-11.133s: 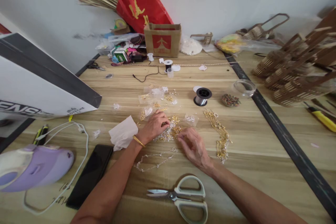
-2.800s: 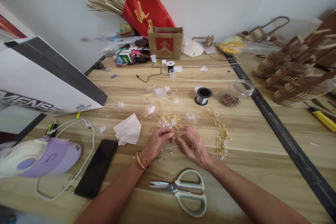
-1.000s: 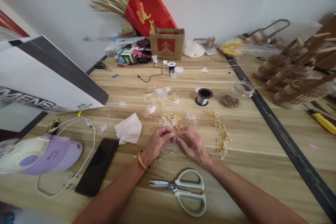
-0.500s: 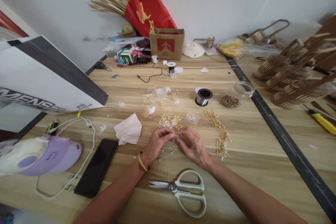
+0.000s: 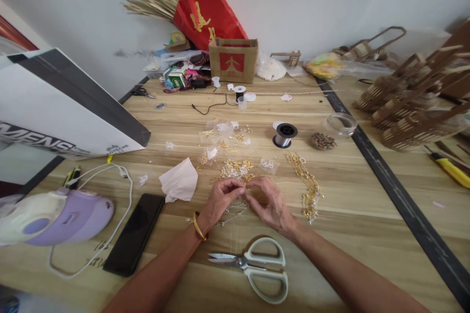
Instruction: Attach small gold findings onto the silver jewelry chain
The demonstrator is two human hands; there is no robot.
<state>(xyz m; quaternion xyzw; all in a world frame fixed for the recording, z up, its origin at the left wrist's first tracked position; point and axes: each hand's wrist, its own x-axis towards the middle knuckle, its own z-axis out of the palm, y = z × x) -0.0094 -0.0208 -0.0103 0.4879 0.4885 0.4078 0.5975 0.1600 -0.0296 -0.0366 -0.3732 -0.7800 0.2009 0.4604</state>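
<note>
My left hand and my right hand meet at their fingertips over the middle of the table. The left fingers are pinched together; what sits in them is too small to name. My right thumb and forefinger also close toward the same spot, their contents unclear. Beneath the hands lies a silver chain, partly covered by the left hand. Just beyond the fingers spreads a pile of gold and silver beads or findings. White-handled scissors rest, blades slightly parted, between my forearms.
Gold chains lie to the right, near a wire spool and a container of mixed beads. On the left are a phone, a paper sheet and a purple-white device. Small plastic packets lie behind the pile.
My right thumb and forefinger have parted slightly. Both hands otherwise stay in nearly the same place, and the things on the table have not moved.
</note>
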